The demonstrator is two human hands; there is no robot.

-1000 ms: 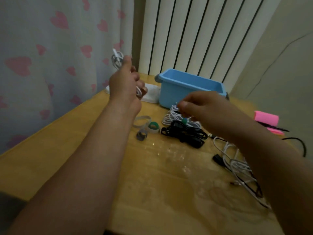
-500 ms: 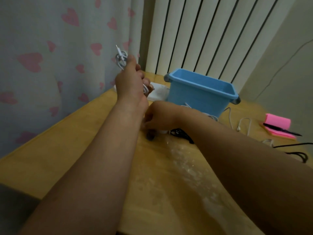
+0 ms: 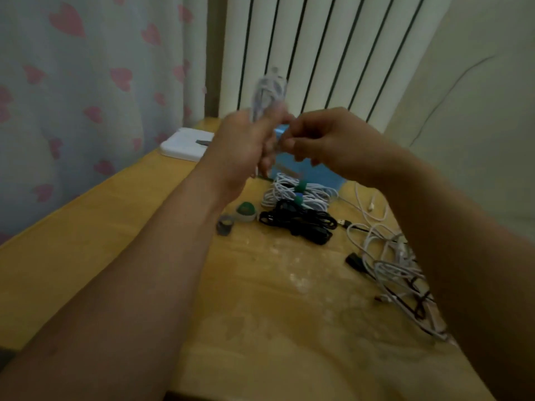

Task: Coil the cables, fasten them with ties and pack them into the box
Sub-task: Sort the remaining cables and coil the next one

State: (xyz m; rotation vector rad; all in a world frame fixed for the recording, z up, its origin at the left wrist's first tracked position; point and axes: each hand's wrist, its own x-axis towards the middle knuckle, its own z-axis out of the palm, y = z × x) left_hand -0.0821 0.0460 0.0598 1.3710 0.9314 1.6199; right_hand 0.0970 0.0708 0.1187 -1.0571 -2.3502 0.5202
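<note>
Both hands are up together above the far half of the table (image 3: 275, 314) on my feed. The left hand (image 3: 240, 149) grips a white coiled cable (image 3: 267, 94) upright; the coil sticks up out of the fist and is motion-blurred. The right hand (image 3: 330, 146) is right against it, fingers curled with the tips at the lower part of the coil. I cannot tell whether they pinch anything.

Behind the hands, near the far edge, I see only bits of the blue box (image 3: 318, 175). Along the right edge lies a loose tangle of white and black cables (image 3: 396, 270), partly under the right forearm. Just in front of the box sits a white bundle (image 3: 292, 193) with a green tie showing. A black bundle (image 3: 298, 224) touches its near side. A flat white pad (image 3: 182, 144) lies at the far left corner. Left of the black bundle stand a green-and-white tie roll (image 3: 246, 212) and a grey tie roll (image 3: 225, 224), just beside each other.
</note>
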